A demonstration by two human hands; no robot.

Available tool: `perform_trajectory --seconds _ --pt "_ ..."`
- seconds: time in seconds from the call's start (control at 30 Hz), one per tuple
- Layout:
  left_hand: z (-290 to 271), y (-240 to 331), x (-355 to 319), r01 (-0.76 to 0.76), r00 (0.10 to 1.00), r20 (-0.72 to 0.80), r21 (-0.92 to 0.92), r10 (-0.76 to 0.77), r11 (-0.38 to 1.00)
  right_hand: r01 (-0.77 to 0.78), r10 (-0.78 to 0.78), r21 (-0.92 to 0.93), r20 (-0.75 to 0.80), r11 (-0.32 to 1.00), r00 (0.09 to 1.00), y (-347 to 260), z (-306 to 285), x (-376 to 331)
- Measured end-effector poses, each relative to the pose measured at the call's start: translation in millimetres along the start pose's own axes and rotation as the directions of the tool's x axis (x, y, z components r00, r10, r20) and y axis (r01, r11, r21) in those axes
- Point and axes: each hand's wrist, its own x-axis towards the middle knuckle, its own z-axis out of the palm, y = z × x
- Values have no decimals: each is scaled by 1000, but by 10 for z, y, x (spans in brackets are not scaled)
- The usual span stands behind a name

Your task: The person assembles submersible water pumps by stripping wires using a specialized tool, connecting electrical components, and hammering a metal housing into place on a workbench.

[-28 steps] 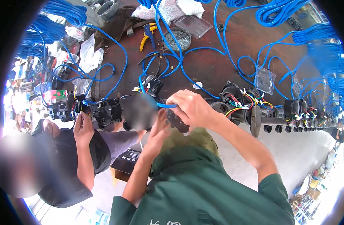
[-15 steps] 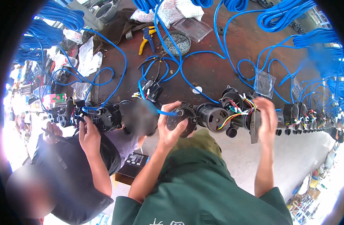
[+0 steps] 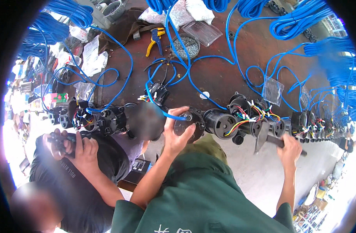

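left hand cupping black round connector housing, blue cable entering at 10 o'clock | right hand gripping dark tool | wired housings rowed along tabletop at 3 o'clock; this one looks unfinished

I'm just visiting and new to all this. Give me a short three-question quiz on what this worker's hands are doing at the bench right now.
1. True or false: the left hand rests on a round black housing.
2. What does the right hand grip? A) yellow-handled pliers B) a dark flat tool C) a plastic bag
3. What colour is the cable running to that housing?

Key: 1 true; 2 B; 3 blue.
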Motion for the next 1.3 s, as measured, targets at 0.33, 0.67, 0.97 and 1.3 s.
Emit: perform_trajectory --seconds 0.33,0.67,0.97,1.3 --pt "26 28 -3 13 1000 -16 13 -12 1000 26 -284 794 186 607 941 -1466 4 -42" --pt "47 15 7 -40 999 -34 70 42 997 26 -303 773 218 634 928 -1696 -291 210" --pt "54 60 13 -60 998 -15 58 61 997 52 -323 728 238 683 916 -1701 -162 134" --pt "2 -208 -100 -330 941 -15 170 338 929 34 -347 887 145 461 927 -1869 -864 81"
